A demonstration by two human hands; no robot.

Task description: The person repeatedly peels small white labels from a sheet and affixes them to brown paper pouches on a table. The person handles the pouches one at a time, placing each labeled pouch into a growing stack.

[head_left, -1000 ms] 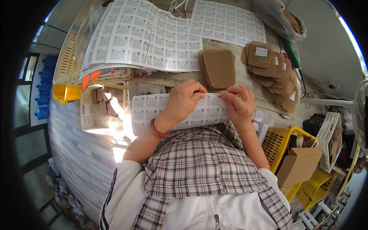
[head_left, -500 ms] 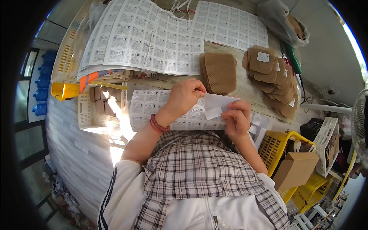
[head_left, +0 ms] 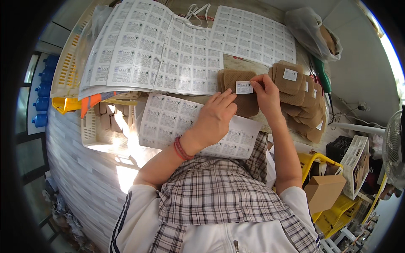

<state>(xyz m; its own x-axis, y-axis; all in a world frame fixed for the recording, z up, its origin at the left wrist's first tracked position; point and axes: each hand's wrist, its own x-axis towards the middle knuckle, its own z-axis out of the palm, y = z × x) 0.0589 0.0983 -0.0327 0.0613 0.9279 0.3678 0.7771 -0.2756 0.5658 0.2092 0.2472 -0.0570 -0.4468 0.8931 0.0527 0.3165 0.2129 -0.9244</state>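
A small white printed label (head_left: 244,87) lies over the top brown perforated pad (head_left: 247,104) of a short stack. At the label's right end, the thumb and fingers of my right hand (head_left: 267,92) pinch it. My left hand (head_left: 214,120) has its fingers stretched out, their tips at the pad's lower left edge beside the label. Beneath that hand lies a sheet of printed labels (head_left: 168,120), with a blank strip at its right end. To the right, more brown pads (head_left: 295,90) overlap in a pile, several with a label on them.
Large label sheets (head_left: 139,46) cover the table's far left, and another label sheet (head_left: 253,33) lies at the back. A plastic bag (head_left: 310,31) sits far right near a green-handled tool (head_left: 322,76). Crates (head_left: 107,126) and a cardboard box (head_left: 324,192) flank me below; a fan (head_left: 393,145) stands right.
My right hand has moved up from the near sheet to the pad stack with a label. The left hand has opened and shifted right and down; the near sheet is tilted now.
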